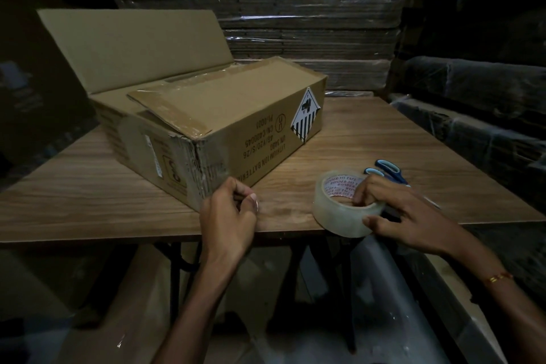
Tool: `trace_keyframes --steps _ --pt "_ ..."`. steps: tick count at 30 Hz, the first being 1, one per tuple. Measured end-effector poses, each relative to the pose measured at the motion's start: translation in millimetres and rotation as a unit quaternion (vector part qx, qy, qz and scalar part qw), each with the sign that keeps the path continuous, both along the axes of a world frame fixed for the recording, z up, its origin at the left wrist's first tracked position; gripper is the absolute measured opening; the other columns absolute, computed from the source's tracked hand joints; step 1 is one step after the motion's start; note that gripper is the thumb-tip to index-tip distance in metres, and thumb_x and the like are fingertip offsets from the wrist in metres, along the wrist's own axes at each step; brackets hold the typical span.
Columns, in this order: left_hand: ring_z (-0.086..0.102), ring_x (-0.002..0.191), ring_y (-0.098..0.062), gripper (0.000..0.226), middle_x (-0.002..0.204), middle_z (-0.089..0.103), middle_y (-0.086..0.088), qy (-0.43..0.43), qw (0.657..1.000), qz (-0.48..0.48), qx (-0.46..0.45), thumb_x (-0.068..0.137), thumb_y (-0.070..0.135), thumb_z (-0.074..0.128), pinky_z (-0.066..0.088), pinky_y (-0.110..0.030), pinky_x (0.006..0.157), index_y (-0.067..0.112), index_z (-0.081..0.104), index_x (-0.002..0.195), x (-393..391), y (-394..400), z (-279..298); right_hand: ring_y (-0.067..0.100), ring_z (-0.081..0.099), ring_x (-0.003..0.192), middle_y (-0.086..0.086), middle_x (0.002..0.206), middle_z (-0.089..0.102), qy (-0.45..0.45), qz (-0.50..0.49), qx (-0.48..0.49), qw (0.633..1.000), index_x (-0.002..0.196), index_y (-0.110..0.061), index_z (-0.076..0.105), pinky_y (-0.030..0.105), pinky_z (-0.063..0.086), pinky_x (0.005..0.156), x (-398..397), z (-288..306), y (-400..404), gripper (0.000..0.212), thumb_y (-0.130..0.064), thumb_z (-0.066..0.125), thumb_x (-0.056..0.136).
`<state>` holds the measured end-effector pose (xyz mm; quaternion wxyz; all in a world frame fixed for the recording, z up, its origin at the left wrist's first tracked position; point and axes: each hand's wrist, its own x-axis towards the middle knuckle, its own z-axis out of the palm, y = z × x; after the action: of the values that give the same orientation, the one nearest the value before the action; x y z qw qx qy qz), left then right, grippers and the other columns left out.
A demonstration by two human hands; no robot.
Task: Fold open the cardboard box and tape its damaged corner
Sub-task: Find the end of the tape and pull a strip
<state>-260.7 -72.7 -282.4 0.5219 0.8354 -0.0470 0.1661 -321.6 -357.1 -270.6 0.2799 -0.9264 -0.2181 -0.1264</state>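
Note:
A long brown cardboard box [236,115] lies on the wooden table [88,195], its far flap standing up and its near flap folded down. Its near corner [198,154] is torn and crumpled, with clear tape over part of it. My left hand [229,213] is curled just below that corner, thumb and fingers pinched together; whether they hold a tape end is unclear. My right hand [393,213] grips a roll of clear tape [342,207] at the table's front edge, fingers inside its core.
Blue-handled scissors [390,171] lie on the table behind the tape roll. Stacks of flat cardboard wrapped in plastic [310,23] rise behind the table. Dark wrapped bundles [472,97] crowd the right side. The table's legs and floor show below.

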Motion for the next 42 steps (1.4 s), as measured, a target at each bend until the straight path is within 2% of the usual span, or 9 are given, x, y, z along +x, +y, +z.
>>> trace_keyframes --steps 3,12,17,21,26,31,35,39,42 --pt "0.063 0.077 -0.003 0.012 0.075 0.068 0.009 0.0 1.0 0.012 0.02 0.086 0.013 0.068 0.054 -0.03 0.076 0.019 0.064 0.076 0 -2 2 0.018 0.06 0.1 -0.004 0.102 0.06 0.012 0.007 0.022 1.0 0.095 -0.024 0.063 0.045 0.05 0.083 0 -1 -5 0.015 -0.036 0.06 0.085" --pt "0.066 0.084 -0.019 0.009 0.08 0.068 0.005 -0.03 0.995 0.02 0.096 0.088 0.017 0.065 0.054 -0.037 0.078 0.019 0.062 0.081 4 -14 9 0.019 0.062 0.105 -0.007 0.111 0.062 0.038 0.005 0.016 0.999 0.1 -0.04 0.061 0.048 0.052 0.085 -4 0 -13 0.015 -0.039 0.062 0.085" --pt "0.067 0.083 -0.022 0.011 0.082 0.071 0.001 -0.01 0.994 0.008 0.106 0.088 0.019 0.065 0.056 -0.041 0.078 0.022 0.06 0.079 19 -23 8 0.017 0.062 0.102 -0.007 0.106 0.061 0.03 0.004 0.021 0.999 0.1 -0.029 0.064 0.041 0.051 0.085 -4 0 -14 0.017 -0.039 0.061 0.086" --pt "0.065 0.082 -0.01 0.011 0.08 0.07 0.006 0.015 0.997 -0.035 0.068 0.088 0.016 0.068 0.05 -0.024 0.067 0.021 0.064 0.078 22 -17 9 0.013 0.06 0.105 -0.009 0.104 0.061 0.014 -0.002 0.041 0.999 0.094 -0.037 0.059 0.033 0.048 0.091 -6 -1 -15 0.01 -0.043 0.062 0.088" --pt "0.062 0.072 -0.008 0.011 0.076 0.069 0.008 0.023 0.997 -0.068 0.038 0.086 0.013 0.069 0.042 -0.018 0.06 0.019 0.065 0.077 17 -4 8 -0.004 0.031 0.143 -0.02 0.121 0.059 0.016 -0.039 0.045 0.998 0.096 -0.017 0.066 0.007 0.024 0.11 -6 -5 -17 0.056 -0.07 0.061 0.079" --pt "0.066 0.083 -0.009 0.01 0.083 0.071 0.007 0.006 0.993 -0.117 0.028 0.089 0.013 0.067 0.05 -0.025 0.072 0.017 0.064 0.08 8 1 8 0.002 0.031 0.144 -0.015 0.117 0.066 0.013 -0.048 0.075 0.996 0.079 -0.02 0.063 0.01 0.023 0.113 -3 -3 -18 0.054 -0.074 0.06 0.079" --pt "0.066 0.095 0.004 0.008 0.099 0.074 0.007 0.003 0.982 -0.187 -0.007 0.087 0.007 0.068 0.05 -0.022 0.087 0.011 0.064 0.082 10 8 6 0.007 0.026 0.146 -0.016 0.117 0.067 0.014 -0.05 0.068 0.996 0.086 -0.028 0.066 0.019 0.018 0.12 -5 -5 -21 0.046 -0.074 0.058 0.079" --pt "0.067 0.097 0.003 0.007 0.103 0.074 0.002 0.017 0.978 -0.206 -0.043 0.088 0.001 0.066 0.051 -0.013 0.082 0.007 0.064 0.086 13 12 2 0.019 0.045 0.137 -0.009 0.115 0.068 0.023 -0.064 0.097 0.993 0.096 -0.034 0.069 0.035 0.031 0.116 -8 4 -23 0.027 -0.058 0.061 0.087" --pt "0.071 0.094 -0.008 0.019 0.101 0.075 -0.004 0.028 0.971 -0.219 -0.09 0.088 -0.006 0.064 0.053 -0.012 0.076 0.009 0.061 0.099 16 13 -1 0.013 0.066 0.102 -0.002 0.101 0.07 -0.054 -0.165 0.196 0.965 0.092 -0.031 0.07 0.03 0.052 0.093 -1 17 -29 0.014 -0.021 0.062 0.097"
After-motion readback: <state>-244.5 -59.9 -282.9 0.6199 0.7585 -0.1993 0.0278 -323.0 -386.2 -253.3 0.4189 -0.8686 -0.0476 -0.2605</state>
